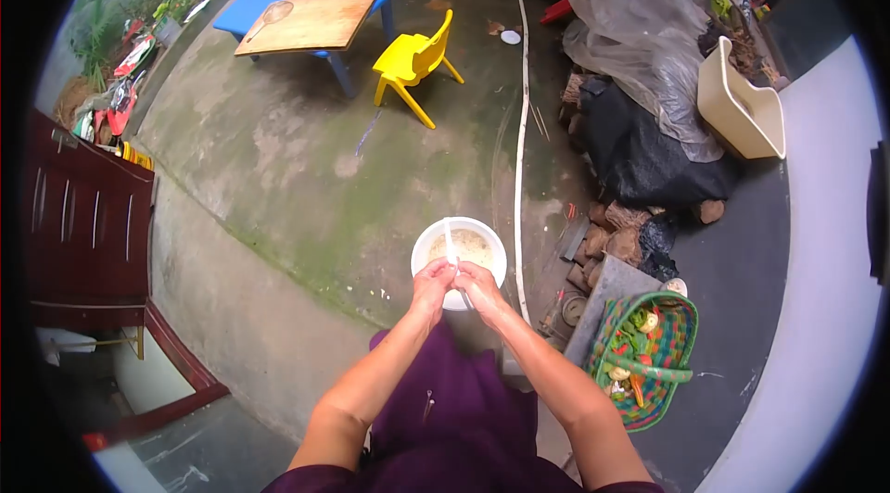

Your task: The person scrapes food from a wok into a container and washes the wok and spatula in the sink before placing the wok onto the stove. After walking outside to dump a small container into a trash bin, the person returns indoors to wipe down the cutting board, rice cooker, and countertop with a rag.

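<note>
White strip (449,238) juts over the round basin (420,257), fingers of the left hand (433,285) and right hand (476,285) pinched around it — should their hold slacken, it could slip into the pale contents (476,248) below.

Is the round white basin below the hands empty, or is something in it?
Not empty: pale, grainy-looking material shows inside the white basin; what exactly, I cannot tell.

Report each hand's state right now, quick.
Left hand: closed, apparently pinching the near end of a white strip over the white tub.
Right hand: closed, meeting the left; what it grips is too small to tell.
</note>
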{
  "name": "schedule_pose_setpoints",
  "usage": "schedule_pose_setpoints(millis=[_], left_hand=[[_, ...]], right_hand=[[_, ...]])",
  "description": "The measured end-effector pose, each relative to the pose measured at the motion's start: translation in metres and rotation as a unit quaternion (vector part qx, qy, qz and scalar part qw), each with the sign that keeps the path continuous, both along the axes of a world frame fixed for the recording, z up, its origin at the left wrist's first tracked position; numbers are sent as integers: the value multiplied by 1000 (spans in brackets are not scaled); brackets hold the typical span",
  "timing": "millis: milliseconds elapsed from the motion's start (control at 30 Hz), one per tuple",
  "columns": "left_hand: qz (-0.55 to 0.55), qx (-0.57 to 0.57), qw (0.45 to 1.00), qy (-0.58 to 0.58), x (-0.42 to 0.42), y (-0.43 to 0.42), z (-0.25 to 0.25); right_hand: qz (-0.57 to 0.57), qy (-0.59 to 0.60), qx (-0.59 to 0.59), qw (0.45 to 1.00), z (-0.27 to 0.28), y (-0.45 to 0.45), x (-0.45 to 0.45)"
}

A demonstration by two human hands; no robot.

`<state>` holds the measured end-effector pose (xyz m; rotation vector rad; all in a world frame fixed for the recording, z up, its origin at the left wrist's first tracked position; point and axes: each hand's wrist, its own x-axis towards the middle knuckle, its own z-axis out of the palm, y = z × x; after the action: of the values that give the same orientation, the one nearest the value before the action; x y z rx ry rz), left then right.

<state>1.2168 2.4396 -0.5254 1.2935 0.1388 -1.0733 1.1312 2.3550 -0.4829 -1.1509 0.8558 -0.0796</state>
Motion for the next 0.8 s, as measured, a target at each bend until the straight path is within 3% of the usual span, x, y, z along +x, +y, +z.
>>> schedule_pose_setpoints(millis=[100, 233, 333, 467, 600, 700, 800], left_hand=[[-41, 51, 997, 33, 56, -59, -91], [-164, 110, 975, 103, 115, -135, -159], [-189, 90, 975, 78, 139, -186, -216], [-203, 106, 968, 103, 163, -227, -290], [-120, 126, 965, 195, 180, -248, -333], [-100, 145, 959, 223, 188, -257, -365], [-110, 165, 959, 202, 194, -256, -367]], right_hand=[[-42, 51, 10, 998, -87, -52, 56], [-111, 113, 58, 986, -171, -126, 110], [-110, 160, 31, 980, -229, -173, 137], [-89, 206, 6, 974, -306, -210, 164], [-46, 247, -38, 967, -383, -225, 185], [33, 279, 47, 959, -361, -252, 212], [1, 261, 58, 964, -352, -260, 220]])
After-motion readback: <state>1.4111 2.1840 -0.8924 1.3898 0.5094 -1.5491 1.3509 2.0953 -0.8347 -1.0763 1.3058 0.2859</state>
